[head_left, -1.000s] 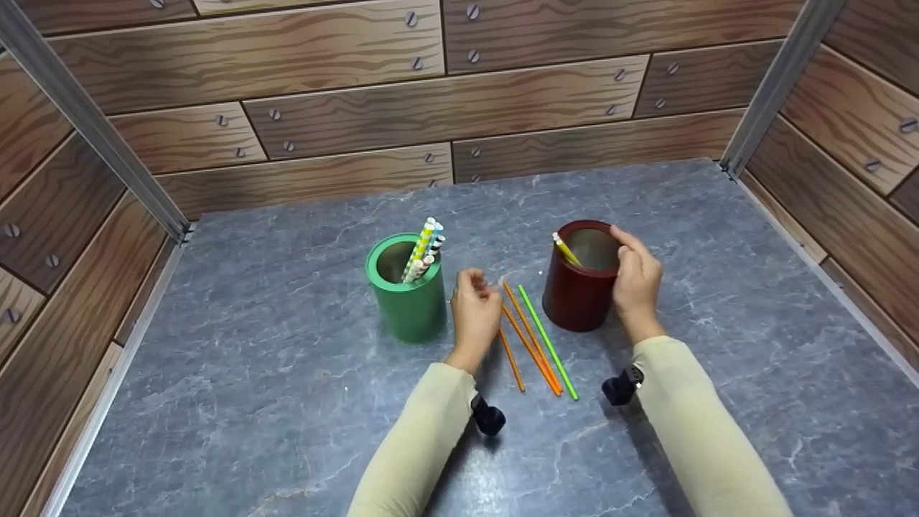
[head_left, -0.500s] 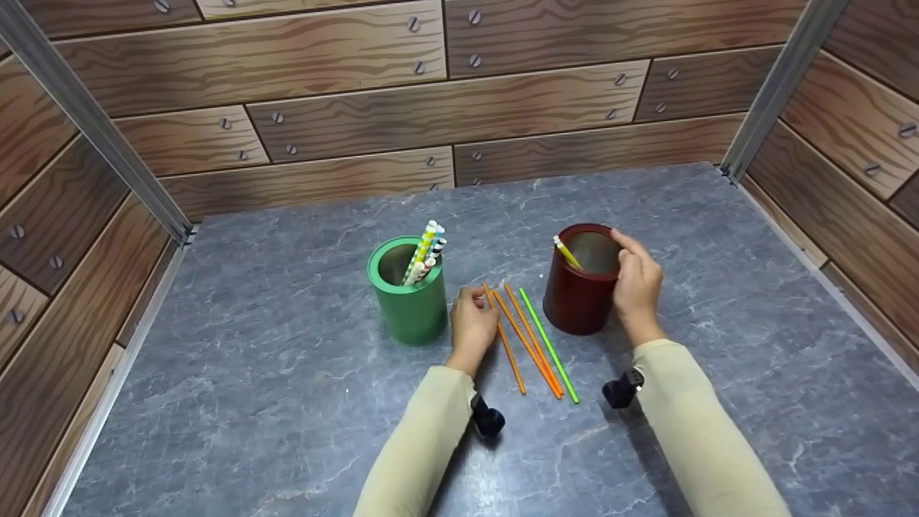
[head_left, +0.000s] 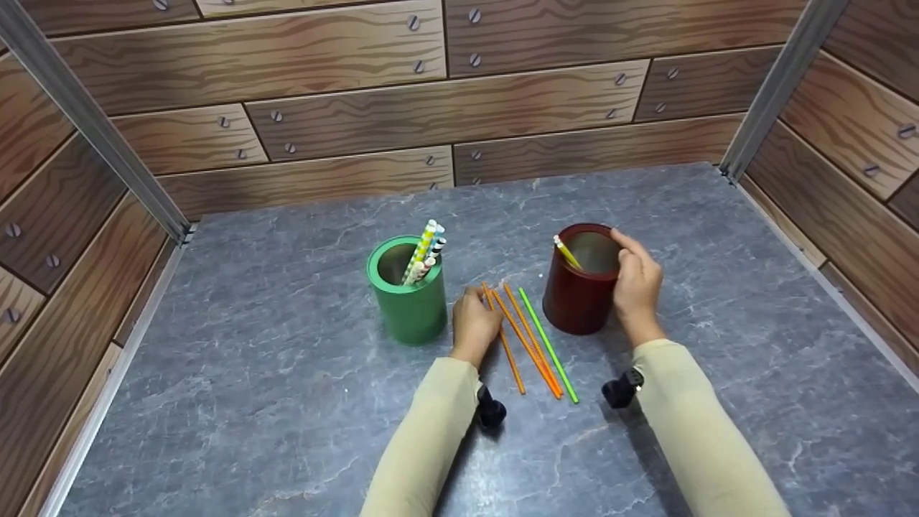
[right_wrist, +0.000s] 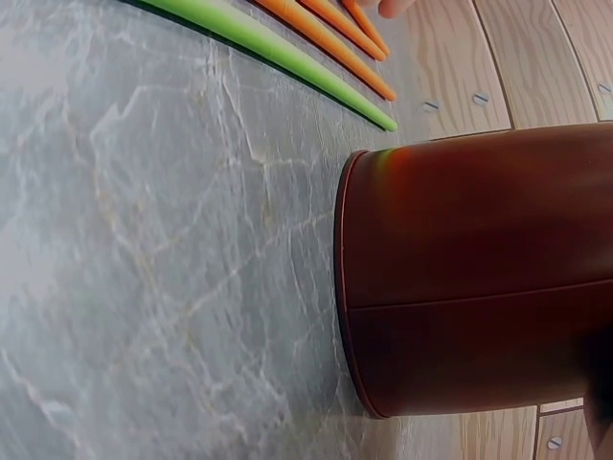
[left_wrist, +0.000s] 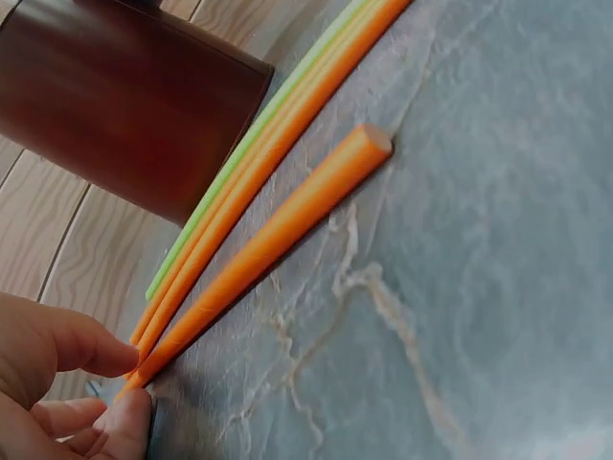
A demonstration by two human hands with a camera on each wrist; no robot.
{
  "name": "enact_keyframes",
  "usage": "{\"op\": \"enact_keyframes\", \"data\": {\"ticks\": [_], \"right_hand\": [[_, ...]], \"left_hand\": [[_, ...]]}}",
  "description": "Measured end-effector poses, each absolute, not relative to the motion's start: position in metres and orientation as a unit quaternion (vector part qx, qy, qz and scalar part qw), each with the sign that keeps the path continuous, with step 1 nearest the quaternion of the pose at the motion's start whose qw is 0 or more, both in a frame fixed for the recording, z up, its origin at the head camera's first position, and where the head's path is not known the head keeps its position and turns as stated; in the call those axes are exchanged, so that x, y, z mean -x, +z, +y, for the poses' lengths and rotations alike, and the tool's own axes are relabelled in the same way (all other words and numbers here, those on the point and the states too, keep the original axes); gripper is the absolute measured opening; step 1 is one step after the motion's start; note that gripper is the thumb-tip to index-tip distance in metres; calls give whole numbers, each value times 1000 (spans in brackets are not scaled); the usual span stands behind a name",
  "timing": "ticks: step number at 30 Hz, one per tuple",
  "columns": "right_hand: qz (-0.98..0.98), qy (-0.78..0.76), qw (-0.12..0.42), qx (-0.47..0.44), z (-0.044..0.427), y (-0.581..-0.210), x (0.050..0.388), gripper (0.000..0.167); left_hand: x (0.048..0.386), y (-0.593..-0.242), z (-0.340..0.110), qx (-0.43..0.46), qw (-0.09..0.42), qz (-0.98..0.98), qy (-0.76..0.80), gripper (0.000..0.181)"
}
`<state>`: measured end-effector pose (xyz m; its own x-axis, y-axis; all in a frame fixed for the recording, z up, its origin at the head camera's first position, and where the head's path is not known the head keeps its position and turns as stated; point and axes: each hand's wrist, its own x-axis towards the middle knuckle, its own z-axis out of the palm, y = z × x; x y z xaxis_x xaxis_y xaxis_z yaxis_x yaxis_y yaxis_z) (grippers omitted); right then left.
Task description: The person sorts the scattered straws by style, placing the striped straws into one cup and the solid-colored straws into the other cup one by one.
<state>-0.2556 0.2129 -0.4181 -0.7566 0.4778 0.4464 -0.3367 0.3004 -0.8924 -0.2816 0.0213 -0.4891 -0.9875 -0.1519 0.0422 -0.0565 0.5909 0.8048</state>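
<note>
My left hand (head_left: 475, 327) is low over the table beside several thin round sticks. Its thumb and fingers pinch the far end of the leftmost orange stick (left_wrist: 278, 230), which still lies on the table. Two more orange sticks (head_left: 528, 337) and a green stick (head_left: 549, 345) lie just to its right. My right hand (head_left: 639, 291) holds the dark red can (head_left: 578, 305) by its right side, one finger along the rim. The can stands upright with a yellow stick (head_left: 566, 253) leaning inside. The right hand is mostly out of sight in the right wrist view.
A green can (head_left: 414, 316) stands upright left of my left hand, holding several patterned white-ended sticks (head_left: 423, 251). The grey marbled table (head_left: 251, 373) is bounded by wood-patterned panels (head_left: 344, 86) at the back and both sides.
My left hand has come down and toward me onto the leftmost orange stick's far end over the last second. My right hand stays on the dark red can.
</note>
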Motion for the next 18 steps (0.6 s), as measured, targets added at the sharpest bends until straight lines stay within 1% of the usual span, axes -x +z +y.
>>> {"op": "enact_keyframes", "data": {"ticks": [5,10,12,14,18], "right_hand": [[-730,587,346,49,213,-417,255,36],[-734,583,345,49,213,-416,255,36],[-733,584,345,48,213,-416,255,36],[-733,585,342,50,213,-416,254,36],[-733,588,339,53,212,-417,254,36]], "left_hand": [[285,-487,20,-44,36,-906,-420,30],[288,-482,19,-28,23,-924,-380,14],[288,-481,19,-23,11,-929,-370,10],[288,-480,20,-21,-1,-931,-364,12],[286,-479,21,-12,-3,-936,-351,20]]}}
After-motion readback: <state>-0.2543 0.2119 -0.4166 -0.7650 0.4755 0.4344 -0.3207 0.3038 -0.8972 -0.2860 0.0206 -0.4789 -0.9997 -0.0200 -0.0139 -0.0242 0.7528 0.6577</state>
